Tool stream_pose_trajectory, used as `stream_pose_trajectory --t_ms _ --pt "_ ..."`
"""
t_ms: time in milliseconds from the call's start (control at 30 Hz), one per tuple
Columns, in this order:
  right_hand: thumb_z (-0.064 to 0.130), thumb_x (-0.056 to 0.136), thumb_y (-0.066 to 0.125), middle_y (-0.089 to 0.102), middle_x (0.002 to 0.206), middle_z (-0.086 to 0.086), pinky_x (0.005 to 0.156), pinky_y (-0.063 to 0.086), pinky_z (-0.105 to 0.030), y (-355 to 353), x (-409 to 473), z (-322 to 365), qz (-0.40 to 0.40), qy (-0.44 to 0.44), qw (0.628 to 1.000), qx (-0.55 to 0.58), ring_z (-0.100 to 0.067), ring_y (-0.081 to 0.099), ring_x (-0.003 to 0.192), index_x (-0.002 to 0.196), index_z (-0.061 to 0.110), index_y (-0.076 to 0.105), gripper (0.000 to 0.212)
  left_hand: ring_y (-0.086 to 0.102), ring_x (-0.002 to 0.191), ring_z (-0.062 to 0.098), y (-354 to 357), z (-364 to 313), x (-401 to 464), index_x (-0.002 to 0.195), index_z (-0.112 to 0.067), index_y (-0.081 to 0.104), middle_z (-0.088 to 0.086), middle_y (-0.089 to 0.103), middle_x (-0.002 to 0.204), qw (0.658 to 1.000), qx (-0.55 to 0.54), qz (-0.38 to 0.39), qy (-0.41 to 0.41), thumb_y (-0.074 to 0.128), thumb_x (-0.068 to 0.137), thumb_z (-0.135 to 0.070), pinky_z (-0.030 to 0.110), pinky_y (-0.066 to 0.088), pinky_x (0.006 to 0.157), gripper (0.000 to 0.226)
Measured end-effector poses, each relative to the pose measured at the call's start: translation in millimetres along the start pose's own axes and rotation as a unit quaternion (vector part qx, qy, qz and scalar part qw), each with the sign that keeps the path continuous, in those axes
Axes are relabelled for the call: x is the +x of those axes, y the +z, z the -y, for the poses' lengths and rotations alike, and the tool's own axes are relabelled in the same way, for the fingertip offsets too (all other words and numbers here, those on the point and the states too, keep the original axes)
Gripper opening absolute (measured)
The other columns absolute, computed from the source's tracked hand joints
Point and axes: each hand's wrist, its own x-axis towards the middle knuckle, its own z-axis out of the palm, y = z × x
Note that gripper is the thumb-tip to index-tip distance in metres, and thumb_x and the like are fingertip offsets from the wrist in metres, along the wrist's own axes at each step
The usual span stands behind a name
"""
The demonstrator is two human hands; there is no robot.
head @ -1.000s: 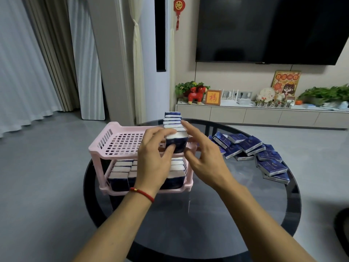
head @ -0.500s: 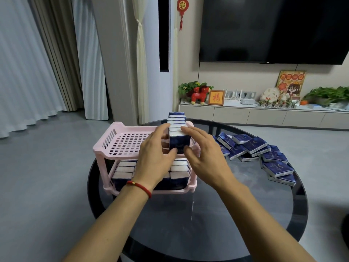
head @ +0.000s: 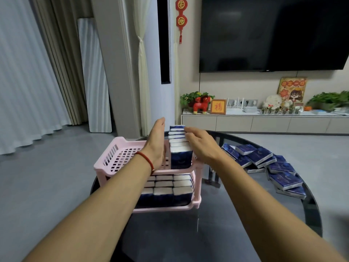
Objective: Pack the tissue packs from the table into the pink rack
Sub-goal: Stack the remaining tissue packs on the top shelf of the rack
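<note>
The pink rack [head: 120, 154] is moulded plastic, two tiers, its walls and floor a lattice of small square holes, standing on a round dark glass table [head: 188, 233]. Its lower tier is packed tight with glossy navy-and-white tissue packs [head: 166, 191] set on edge in rows. On the upper tier's right side a single row of upright packs [head: 179, 146] runs from front to back. The left hand [head: 157, 142], a red cord at its wrist, is flat and unclenched, palm pressed against the row's left face. The right hand [head: 203, 146] lies spread against the row's right side, fingers on the top edges. Loose packs [head: 264, 163] lie overlapped and flat on the table to the right.
</note>
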Motion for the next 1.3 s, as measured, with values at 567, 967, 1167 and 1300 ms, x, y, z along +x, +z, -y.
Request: stream_pose_trajectory --t_ms 567,967,1167,1300 --pt "0.024 0.109 0.033 0.044 0.155 -0.014 0.104 0.031 -0.025 7 23 6 0.094 -0.017 0.994 -0.058 -0.025 0.040 0.142 0.141 -0.003 0.048 0.045 0.069 0.054 0.002 11 22 22 0.076 -0.032 0.056 -0.018 0.065 0.049 0.999 -0.037 -0.015 -0.025 0.034 0.104 -0.056 0.018 0.053 0.047 0.043" --pt "0.014 0.105 0.036 0.062 0.126 -0.012 0.089 0.045 -0.034 8 21 12 0.028 -0.045 0.993 -0.109 -0.027 0.058 0.114 0.125 0.005 0.065 0.036 0.072 0.096 0.028 2 16 6 0.117 -0.009 0.067 0.015 0.075 0.101 0.997 0.078 0.026 -0.017 0.049 0.093 -0.053 0.039 0.058 0.086 0.053" --pt "0.019 0.107 0.036 0.063 0.133 -0.015 0.104 0.044 -0.040 6 21 7 0.022 -0.037 0.998 -0.045 -0.029 0.057 0.123 0.131 0.000 0.060 0.039 0.065 0.110 0.023 4 19 8 0.144 -0.043 0.042 0.000 0.064 0.116 0.996 0.089 0.014 -0.014 0.042 0.105 -0.037 0.044 0.055 0.100 0.039" --pt "0.030 0.107 0.038 0.054 0.148 0.002 0.114 0.037 -0.036 -7 -4 -1 -0.021 -0.048 0.998 0.029 -0.012 0.047 0.134 0.144 0.021 0.055 0.041 0.066 0.110 0.027 3 20 6 0.157 -0.044 0.026 0.003 0.063 0.121 0.998 0.061 0.016 -0.027 0.040 0.107 -0.033 0.043 0.058 0.090 0.054"
